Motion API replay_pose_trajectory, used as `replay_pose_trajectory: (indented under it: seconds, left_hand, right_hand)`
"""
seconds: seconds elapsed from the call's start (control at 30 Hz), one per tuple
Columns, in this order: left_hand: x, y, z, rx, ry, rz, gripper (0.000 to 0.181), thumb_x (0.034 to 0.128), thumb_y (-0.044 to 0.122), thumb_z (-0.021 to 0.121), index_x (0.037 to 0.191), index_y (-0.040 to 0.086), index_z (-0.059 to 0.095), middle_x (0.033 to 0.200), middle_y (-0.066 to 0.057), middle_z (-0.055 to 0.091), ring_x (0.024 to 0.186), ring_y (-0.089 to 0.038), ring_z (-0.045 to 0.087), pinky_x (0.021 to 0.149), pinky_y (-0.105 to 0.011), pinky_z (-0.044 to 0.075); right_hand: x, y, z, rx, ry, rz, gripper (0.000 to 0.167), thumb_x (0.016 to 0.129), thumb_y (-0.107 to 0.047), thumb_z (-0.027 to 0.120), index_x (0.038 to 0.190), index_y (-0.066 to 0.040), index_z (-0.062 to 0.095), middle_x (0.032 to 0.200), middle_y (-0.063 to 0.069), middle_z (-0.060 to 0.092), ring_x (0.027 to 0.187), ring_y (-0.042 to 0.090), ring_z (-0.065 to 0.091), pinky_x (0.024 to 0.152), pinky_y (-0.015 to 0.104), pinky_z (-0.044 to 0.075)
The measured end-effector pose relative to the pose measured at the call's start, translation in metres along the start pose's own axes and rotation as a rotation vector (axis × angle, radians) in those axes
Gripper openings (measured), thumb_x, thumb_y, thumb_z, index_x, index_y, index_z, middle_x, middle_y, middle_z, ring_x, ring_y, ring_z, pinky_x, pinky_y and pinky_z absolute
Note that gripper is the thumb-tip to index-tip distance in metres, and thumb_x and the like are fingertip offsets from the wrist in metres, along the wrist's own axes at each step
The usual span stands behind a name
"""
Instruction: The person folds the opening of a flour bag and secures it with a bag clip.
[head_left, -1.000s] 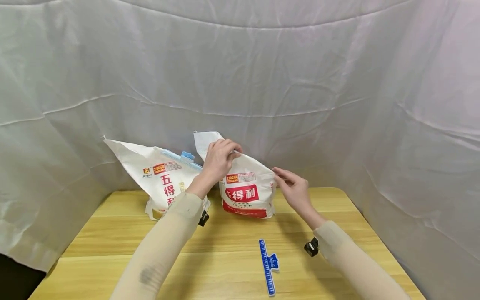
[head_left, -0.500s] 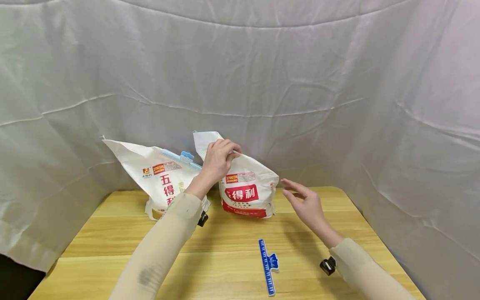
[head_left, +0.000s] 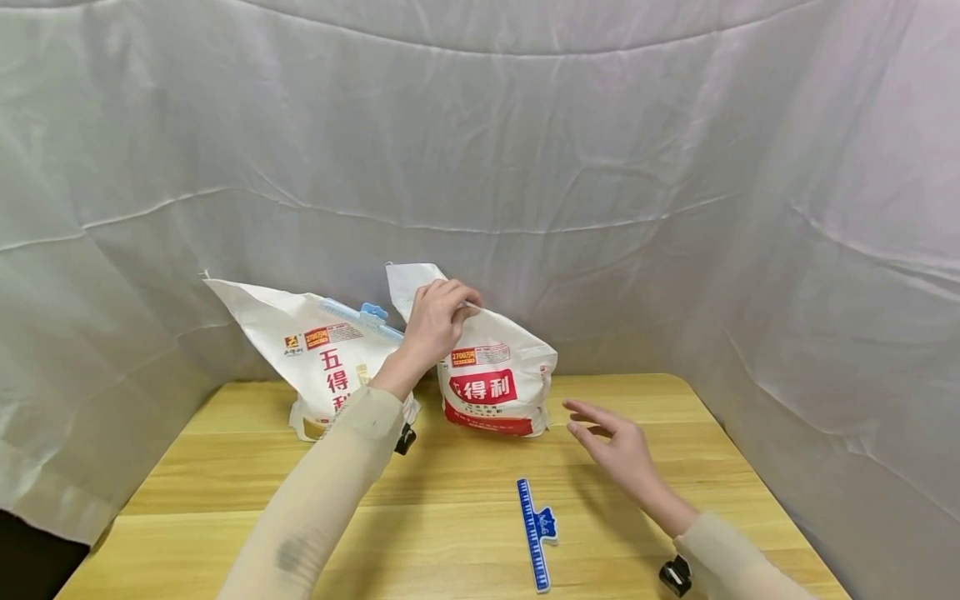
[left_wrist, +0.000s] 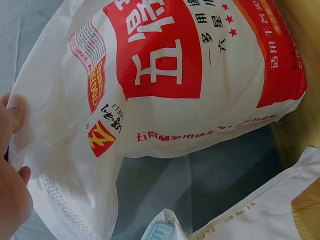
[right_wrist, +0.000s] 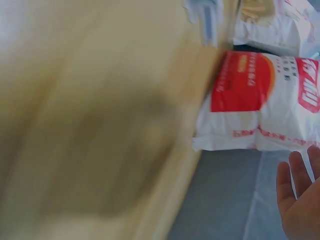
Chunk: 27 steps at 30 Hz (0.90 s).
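Note:
A white flour bag (head_left: 498, 367) with red print stands at the back middle of the table. My left hand (head_left: 438, 321) pinches its top edge, the thumb and fingers on the folded plastic, as the left wrist view of the bag (left_wrist: 160, 60) also shows. Off to the right of the bag, my right hand (head_left: 618, 446) hovers over the table with nothing in it, fingers extended and apart. On the table in front of the bag lies a blue sealing clip (head_left: 536, 533). The right wrist view catches the right hand's fingers (right_wrist: 300, 180) below the bag (right_wrist: 280, 100).
A second white flour bag (head_left: 300, 342) leans at the left, with a light blue sealing clip (head_left: 363, 317) along its top. Grey cloth (head_left: 480, 133) hangs behind and beside the wooden table (head_left: 187, 492).
My right hand has let go of the bag's right top corner and drawn back, down and to the right. The left hand and both bags have hardly moved.

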<state>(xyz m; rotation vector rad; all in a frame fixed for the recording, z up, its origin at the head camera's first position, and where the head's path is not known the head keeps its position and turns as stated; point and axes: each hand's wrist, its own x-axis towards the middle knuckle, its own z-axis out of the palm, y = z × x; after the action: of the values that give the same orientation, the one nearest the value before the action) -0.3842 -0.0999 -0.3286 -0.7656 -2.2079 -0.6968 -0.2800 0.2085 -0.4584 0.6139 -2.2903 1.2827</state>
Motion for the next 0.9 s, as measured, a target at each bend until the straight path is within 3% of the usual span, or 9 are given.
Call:
replay_pose_trajectory:
  seconds: [0.43,0.63,0.9]
  left_hand:
    - [-0.001,0.0,0.0,-0.013,0.014,0.003,0.007,0.096,0.008,0.073,0.1,0.013,0.074,0.101,-0.002,0.073,0.101,-0.025,0.06,0.101,-0.047,0.042]
    - [0.0,-0.001,0.001,-0.008,0.015,0.007,0.006,0.0962,0.009,0.072,0.1,0.013,0.074,0.101,-0.002,0.073,0.102,-0.025,0.06,0.101,-0.047,0.042]
    - [-0.001,-0.001,0.001,-0.008,0.007,0.003,0.006,0.0964,0.009,0.072,0.1,0.013,0.074,0.101,-0.002,0.073,0.102,-0.025,0.061,0.102,-0.047,0.042]
  right_hand:
    - [-0.036,0.004,0.018,-0.006,-0.17,0.035,0.036,0.093,-0.006,0.077,0.128,-0.003,0.072,0.124,0.014,0.074,0.102,0.031,0.074,0.082,0.033,0.063]
    - [-0.048,0.005,0.025,-0.013,-0.276,0.09,0.038,0.093,-0.014,0.078,0.13,-0.004,0.071,0.124,0.011,0.075,0.103,0.027,0.074,0.084,0.03,0.062]
    - [-0.06,0.006,0.028,-0.038,-0.386,0.099,0.036,0.091,-0.019,0.081,0.123,-0.005,0.074,0.12,0.009,0.074,0.094,0.021,0.072,0.079,0.028,0.061]
